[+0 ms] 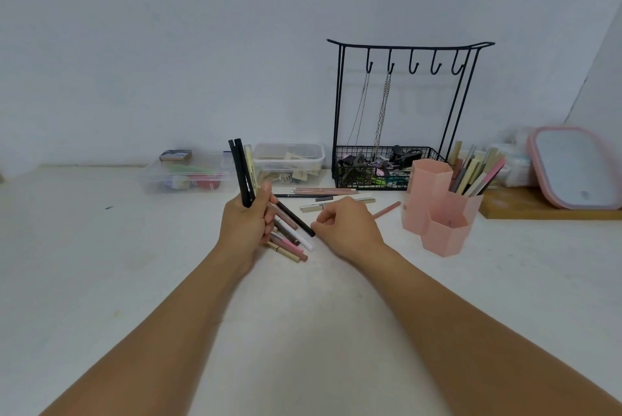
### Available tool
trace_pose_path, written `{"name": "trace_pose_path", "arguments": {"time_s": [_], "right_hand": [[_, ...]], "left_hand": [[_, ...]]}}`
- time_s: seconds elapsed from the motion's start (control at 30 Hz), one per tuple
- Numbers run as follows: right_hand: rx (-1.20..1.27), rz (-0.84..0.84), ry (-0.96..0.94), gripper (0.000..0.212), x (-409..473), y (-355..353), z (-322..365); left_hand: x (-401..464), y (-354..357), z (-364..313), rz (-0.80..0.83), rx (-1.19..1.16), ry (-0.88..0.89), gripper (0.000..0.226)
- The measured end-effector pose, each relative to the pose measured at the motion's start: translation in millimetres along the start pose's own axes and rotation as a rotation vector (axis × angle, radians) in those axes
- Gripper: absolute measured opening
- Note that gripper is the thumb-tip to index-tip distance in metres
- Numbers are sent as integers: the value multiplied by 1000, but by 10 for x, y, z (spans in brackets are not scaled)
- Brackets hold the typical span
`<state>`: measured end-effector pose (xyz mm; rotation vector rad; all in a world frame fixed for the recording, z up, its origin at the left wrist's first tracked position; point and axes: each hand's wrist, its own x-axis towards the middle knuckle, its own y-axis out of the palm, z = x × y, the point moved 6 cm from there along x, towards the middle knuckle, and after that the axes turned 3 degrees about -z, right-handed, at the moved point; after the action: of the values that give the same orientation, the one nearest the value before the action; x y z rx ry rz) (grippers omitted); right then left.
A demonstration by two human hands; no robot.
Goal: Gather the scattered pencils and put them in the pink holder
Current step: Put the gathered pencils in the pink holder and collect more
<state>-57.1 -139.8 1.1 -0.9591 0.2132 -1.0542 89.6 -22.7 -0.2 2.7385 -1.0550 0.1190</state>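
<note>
My left hand point(247, 224) grips a bundle of pencils point(244, 170): two black ones and a cream one stand up from the fist, and several more fan out to the lower right. My right hand point(346, 225) is curled, its fingertips at the tip of a black pencil point(298, 220) from that fan. More pencils point(323, 192) lie scattered on the white table behind my hands, and a pink one point(387, 210) lies near the holder. The pink holder point(441, 213), made of hexagonal cups, stands to the right with several pencils upright in its back cup.
A black wire rack point(397, 166) with hooks, chains and a basket of clips stands behind the holder. Two clear plastic boxes point(289, 160) sit at the back by the wall. A pink-framed mirror point(575, 166) leans on a wooden board point(538, 210) at the right.
</note>
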Motion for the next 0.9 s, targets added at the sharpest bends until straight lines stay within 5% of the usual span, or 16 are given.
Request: {"name": "trace_pose_path", "arguments": {"time_s": [0.27, 0.47, 0.67, 0.77, 0.9], "right_hand": [[-24, -4, -73, 15, -68, -23, 128], [-61, 15, -19, 10, -31, 52, 107], [465, -90, 95, 14, -61, -6, 98], [764, 31, 103, 12, -135, 70, 229], [874, 157, 25, 9, -221, 195, 406]], "left_hand": [[23, -81, 37, -103, -27, -117, 51], [29, -93, 63, -149, -44, -179, 43], [33, -67, 55, -98, -12, -121, 43], [27, -49, 34, -62, -27, -66, 44], [8, 1, -12, -13, -49, -14, 42]]}}
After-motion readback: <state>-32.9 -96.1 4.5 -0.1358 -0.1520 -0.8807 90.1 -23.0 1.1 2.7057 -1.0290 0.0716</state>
